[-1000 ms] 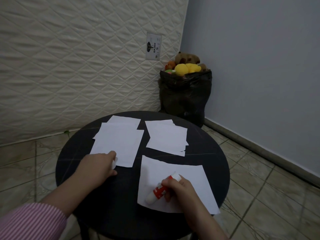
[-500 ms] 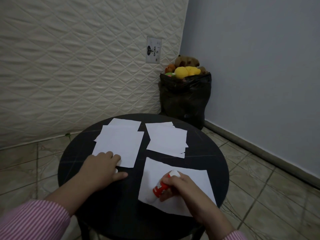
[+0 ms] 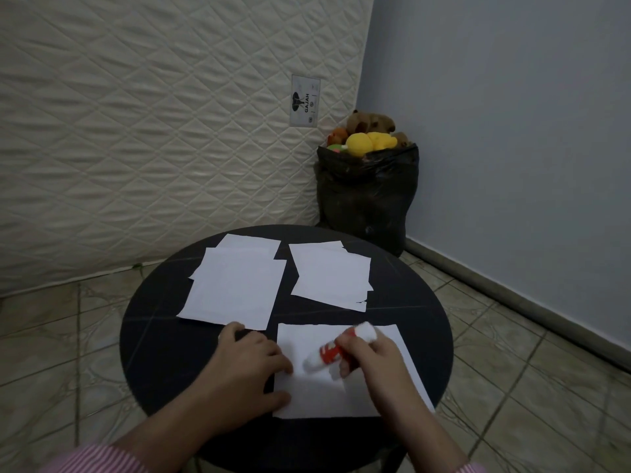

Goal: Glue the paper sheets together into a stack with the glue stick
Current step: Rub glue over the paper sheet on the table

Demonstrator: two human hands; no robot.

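Note:
A single white paper sheet (image 3: 341, 394) lies at the near right of the round black table (image 3: 153, 353). My right hand (image 3: 375, 363) grips a red-and-white glue stick (image 3: 327, 353), tilted with its lower end on the sheet and its white end pointing up and away. My left hand (image 3: 252, 363) rests on the table, and its spread fingers and thumb touch the sheet's left edge. Farther back lie a left pile of sheets (image 3: 235, 288) and a right pile of sheets (image 3: 331, 278), both loosely stacked. No cap is visible.
A black bag (image 3: 367, 189) full of plush toys stands in the corner behind the table. A quilted mattress (image 3: 153, 131) leans on the left wall. Tiled floor (image 3: 512, 370) surrounds the table, and a blue-grey wall rises on the right.
My left hand moved right, from the near edge of the left pile to the single sheet's left edge. My right hand shifted the glue stick across that sheet.

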